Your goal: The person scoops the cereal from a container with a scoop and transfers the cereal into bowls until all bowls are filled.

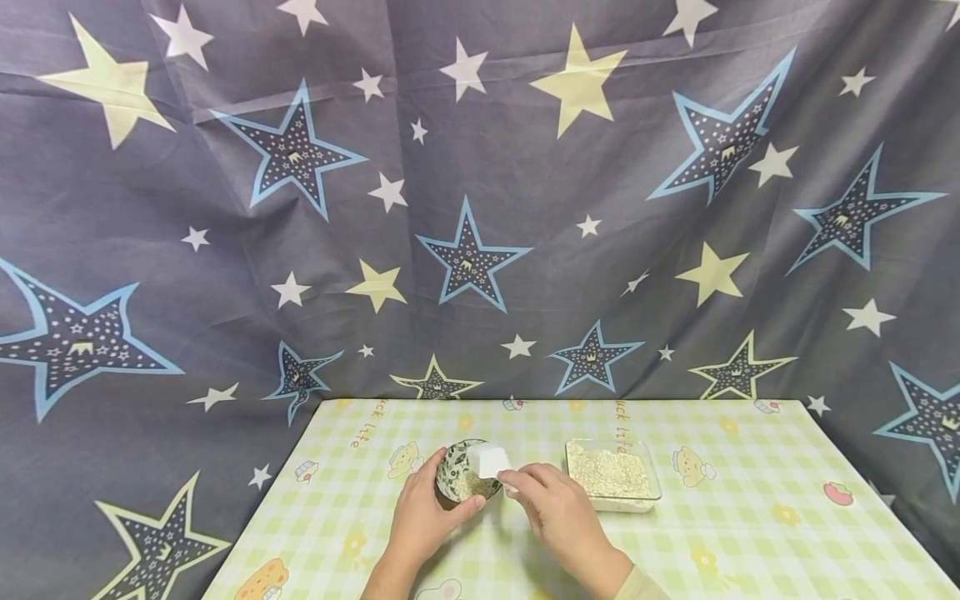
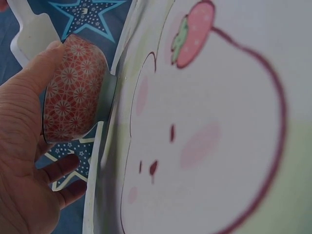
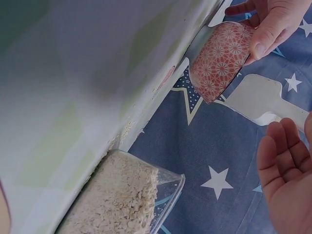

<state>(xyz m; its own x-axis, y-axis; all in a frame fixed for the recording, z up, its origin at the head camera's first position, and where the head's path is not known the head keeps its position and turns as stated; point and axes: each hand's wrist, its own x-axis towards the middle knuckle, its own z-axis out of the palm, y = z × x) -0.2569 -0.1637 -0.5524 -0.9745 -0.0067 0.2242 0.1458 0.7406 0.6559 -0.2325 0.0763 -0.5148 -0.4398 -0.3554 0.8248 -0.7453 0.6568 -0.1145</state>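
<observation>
A small bowl (image 1: pixel 452 468), leaf-patterned inside and red-flowered outside, stands on the table with some pale flakes in its bottom. My left hand (image 1: pixel 422 515) holds it at the left side, thumb along the near rim. Above the bowl's right part is a white scoop (image 1: pixel 491 461), tilted, its handle pinched by my right hand (image 1: pixel 561 510). In the right wrist view the scoop (image 3: pixel 256 99) is beside the bowl's (image 3: pixel 222 61) rim. Whether flakes lie in the scoop I cannot tell. To the right, a clear rectangular container (image 1: pixel 654 490) holds oat flakes (image 1: pixel 607 471).
A green-and-white checked cloth (image 1: pixel 750 533) with cartoon prints covers the table. Behind the table's back edge hangs a dark curtain (image 1: pixel 517 183) with stars. Near the container's base, a few loose flakes (image 3: pixel 127 130) show in the right wrist view.
</observation>
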